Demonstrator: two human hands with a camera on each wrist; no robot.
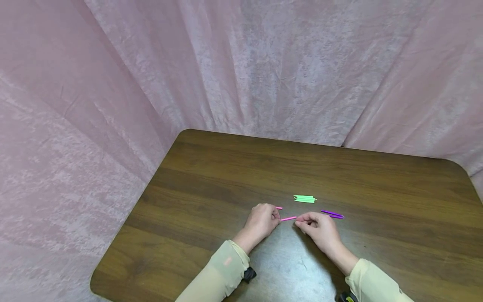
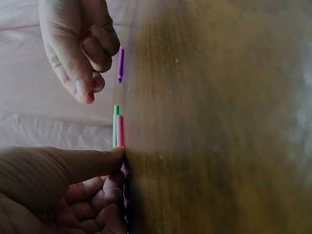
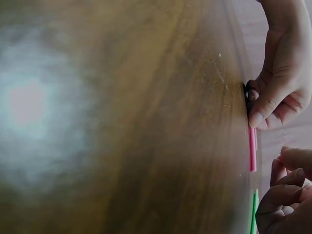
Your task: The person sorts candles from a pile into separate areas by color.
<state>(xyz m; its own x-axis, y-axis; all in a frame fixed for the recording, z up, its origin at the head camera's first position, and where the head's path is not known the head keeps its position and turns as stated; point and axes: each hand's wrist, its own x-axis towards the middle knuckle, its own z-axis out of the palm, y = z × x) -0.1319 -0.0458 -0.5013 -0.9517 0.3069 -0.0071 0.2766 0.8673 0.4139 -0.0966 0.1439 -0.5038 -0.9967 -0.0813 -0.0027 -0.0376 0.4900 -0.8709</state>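
Note:
My left hand (image 1: 263, 219) pinches one end of a thin pink stick (image 1: 288, 218) between thumb and forefinger, close above the table. In the left wrist view that pink stick (image 2: 120, 130) points away from the thumb tip. A second pink stick (image 1: 279, 208) shows just beyond the left hand, partly hidden by it. My right hand (image 1: 318, 230) hovers by the stick's other end, its fingers loosely bent. From the right wrist view, the right hand (image 3: 287, 192) is apart from the pink stick (image 3: 252, 150), and nothing shows between its fingertips.
Several thin green sticks (image 1: 305, 199) lie side by side beyond the hands. Purple sticks (image 1: 332, 214) lie just past the right hand, partly covered by it. The brown wooden table (image 1: 181, 197) has rounded corners, and a pink curtain (image 1: 286, 75) hangs behind it.

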